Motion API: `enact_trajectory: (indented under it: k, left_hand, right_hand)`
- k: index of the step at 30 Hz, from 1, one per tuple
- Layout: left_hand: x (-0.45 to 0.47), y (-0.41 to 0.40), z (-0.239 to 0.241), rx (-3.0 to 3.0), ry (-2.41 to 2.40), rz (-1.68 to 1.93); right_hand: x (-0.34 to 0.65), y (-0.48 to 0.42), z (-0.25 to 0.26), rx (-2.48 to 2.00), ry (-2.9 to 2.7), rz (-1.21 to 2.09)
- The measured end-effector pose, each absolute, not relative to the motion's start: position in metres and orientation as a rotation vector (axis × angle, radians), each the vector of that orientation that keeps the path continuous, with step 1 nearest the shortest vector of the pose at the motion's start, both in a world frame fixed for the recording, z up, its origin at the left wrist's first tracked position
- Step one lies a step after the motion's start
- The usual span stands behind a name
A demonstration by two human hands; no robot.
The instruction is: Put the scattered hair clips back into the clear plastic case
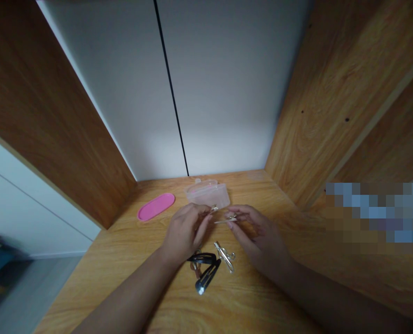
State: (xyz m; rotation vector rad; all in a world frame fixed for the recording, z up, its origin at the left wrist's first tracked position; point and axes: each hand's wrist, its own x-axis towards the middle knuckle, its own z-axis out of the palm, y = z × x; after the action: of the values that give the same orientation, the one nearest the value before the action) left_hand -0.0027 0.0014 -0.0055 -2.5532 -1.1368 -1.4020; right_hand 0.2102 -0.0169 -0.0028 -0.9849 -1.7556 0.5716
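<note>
My left hand and my right hand meet above a wooden desk. The right hand's fingers pinch a thin silver hair clip that lies flat between the two hands. My left hand's fingers are curled and pinched near the clip's left end, on a small shiny piece I cannot make out. Just behind the hands stands a small clear plastic box, open at the top. Below the hands lie loose clips: a silver clip and two black snap clips.
A pink oval lid lies on the desk at the back left. Wooden side panels close the desk in on both sides, with a white wall behind. A blurred patch covers the right edge.
</note>
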Motion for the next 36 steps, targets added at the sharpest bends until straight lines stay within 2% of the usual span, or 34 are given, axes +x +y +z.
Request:
enact_trajectory:
  k: [4, 10, 21, 36]
  left_hand:
    - [-0.002, 0.001, -0.008, -2.596, -1.175, -1.429]
    - [-0.004, -0.001, -0.008, -2.509, -0.901, -1.386]
    - [-0.003, -0.005, 0.005, -2.664, -0.752, -1.285]
    - [-0.003, -0.003, 0.003, -2.619, -0.796, -1.309]
  right_hand:
    - [0.209, -0.016, -0.002, -0.953, -1.697, 0.604]
    - [0.209, -0.015, 0.004, -0.827, -1.711, 0.592]
    - [0.205, -0.015, -0.004, -0.867, -1.554, 0.851]
    - [0.210, -0.016, -0.009, -0.857, -1.685, 0.760]
